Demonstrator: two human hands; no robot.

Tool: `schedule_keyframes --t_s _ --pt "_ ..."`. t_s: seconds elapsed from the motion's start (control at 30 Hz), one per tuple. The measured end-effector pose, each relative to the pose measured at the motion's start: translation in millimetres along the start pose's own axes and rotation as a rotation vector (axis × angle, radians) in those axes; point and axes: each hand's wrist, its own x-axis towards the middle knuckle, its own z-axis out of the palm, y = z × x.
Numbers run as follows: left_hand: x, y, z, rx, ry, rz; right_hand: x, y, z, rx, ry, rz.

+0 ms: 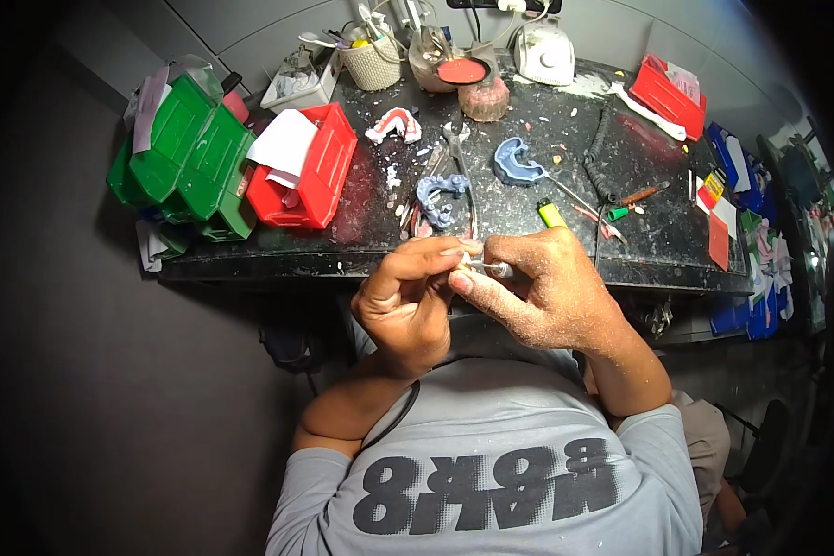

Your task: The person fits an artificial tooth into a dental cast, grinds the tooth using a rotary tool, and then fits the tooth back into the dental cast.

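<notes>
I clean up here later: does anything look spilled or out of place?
Yes. White powder lies loose beside the white domed device, pale crumbs litter the black benchtop, and the right hand looks dusty: it seems spilled, not contained.

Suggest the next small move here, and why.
I'd probably steady the left hand and make one light pass with the metal tool: its thin tip points at the small pale piece that hand pinches, and pale dust speckles the right hand holding the tool.
</notes>
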Motion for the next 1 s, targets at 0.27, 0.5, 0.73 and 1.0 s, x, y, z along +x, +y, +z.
schedule_keyframes --t_s 0.27,0.5,0.73,1.0 --pt "1 2 2 -0.066 -0.009 -0.076 1 2 1 -0.012 0.017 -0.023" --pt "9 -2 1 -0.286 0.013 -0.213 6 13 -36 0.106 0.133 -0.06" --pt "16 -6 -6 -0.686 -0.02 -0.408 68 118 -116 -0.669 0.126 0.15" --pt "20 -6 -9 -0.782 -0.011 -0.522 70 185 -124 -0.874 -0.04 0.222"
